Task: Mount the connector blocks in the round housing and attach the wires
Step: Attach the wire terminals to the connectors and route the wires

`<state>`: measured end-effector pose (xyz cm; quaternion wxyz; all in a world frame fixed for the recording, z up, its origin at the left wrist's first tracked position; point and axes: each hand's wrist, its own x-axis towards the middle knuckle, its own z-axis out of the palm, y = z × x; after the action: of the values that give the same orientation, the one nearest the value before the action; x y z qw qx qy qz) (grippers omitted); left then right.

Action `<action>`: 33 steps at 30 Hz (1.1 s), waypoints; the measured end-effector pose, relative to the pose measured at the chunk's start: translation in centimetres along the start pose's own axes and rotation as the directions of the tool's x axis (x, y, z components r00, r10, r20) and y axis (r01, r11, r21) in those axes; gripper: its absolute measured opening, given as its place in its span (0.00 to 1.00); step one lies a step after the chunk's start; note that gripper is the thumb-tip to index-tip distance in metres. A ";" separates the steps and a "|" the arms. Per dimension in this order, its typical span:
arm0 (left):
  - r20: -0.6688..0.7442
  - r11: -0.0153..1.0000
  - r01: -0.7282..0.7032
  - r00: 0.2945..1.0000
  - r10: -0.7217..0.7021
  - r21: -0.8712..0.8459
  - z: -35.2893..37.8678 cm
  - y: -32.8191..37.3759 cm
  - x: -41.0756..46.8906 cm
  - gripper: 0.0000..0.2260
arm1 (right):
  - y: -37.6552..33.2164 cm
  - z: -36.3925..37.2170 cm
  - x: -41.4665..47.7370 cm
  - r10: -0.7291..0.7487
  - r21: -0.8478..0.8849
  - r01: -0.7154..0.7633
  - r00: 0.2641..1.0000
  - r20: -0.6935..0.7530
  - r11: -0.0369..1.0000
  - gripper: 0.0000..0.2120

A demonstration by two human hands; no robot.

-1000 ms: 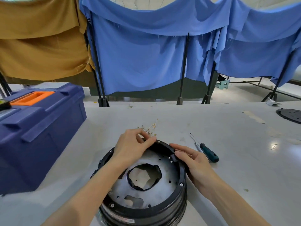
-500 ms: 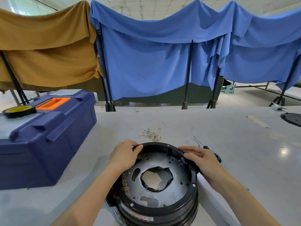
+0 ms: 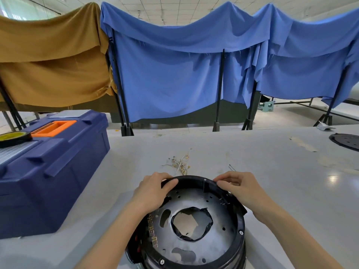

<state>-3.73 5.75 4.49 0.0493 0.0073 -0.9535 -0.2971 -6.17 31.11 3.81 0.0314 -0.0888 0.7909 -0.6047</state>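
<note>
Both hands have shifted to the far rim since 0.5 s ago. The right hand now covers most of the screwdriver, and only its tip shows beyond the knuckles.

- Round housing: sits on the table, near centre, open side up. A row of gold contacts runs along its left inner wall.
- Left hand: fingers curled over the far-left rim, thumb laid along the rim top. Firm grip.
- Right hand: thumb and forefinger pinch the far-right rim, other fingers loosely curled behind.
- Wires: loose tangle on the table just beyond the housing, not yet attached.
- Toolbox: at left, well apart.

Judgement: the housing is being turned or repositioned, with wiring still to come.

Risks:
1. Both grips are on the far edge only, so a pull could tilt or skid the housing on the smooth table.
2. The right wrist may knock the screwdriver beneath it.
3. The rim could sweep into the wire tangle and scatter it.
</note>
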 end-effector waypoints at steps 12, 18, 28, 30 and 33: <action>0.075 0.997 -0.056 0.996 0.053 0.044 -0.1 -0.6 1.5 0.22 | -0.9 3.7 10.0 0.086 -0.241 -0.030 0.970 0.227 0.970 0.13; 0.072 0.995 -0.062 0.996 0.057 0.072 0.2 -0.6 1.5 0.22 | -0.4 5.5 12.1 0.168 -0.245 -0.113 0.962 0.215 0.963 0.14; 0.024 0.997 -0.054 0.998 0.053 0.063 0.3 -0.3 1.3 0.24 | -0.1 3.9 11.9 0.049 0.003 -0.049 0.999 -0.017 0.999 0.07; 0.021 0.997 -0.052 0.998 0.051 0.055 0.3 -0.3 1.2 0.24 | 0.1 3.5 11.8 0.028 0.050 -0.024 0.998 -0.064 0.998 0.03; 0.027 0.998 -0.048 0.999 0.047 0.035 0.2 -0.3 1.2 0.24 | 0.2 3.1 11.3 0.028 0.118 -0.016 0.995 -0.099 0.993 0.05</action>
<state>-4.96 5.54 4.23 0.0438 -0.0183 -0.9592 -0.2789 -16.84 26.21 3.47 0.0034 -0.0475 0.7557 -0.6532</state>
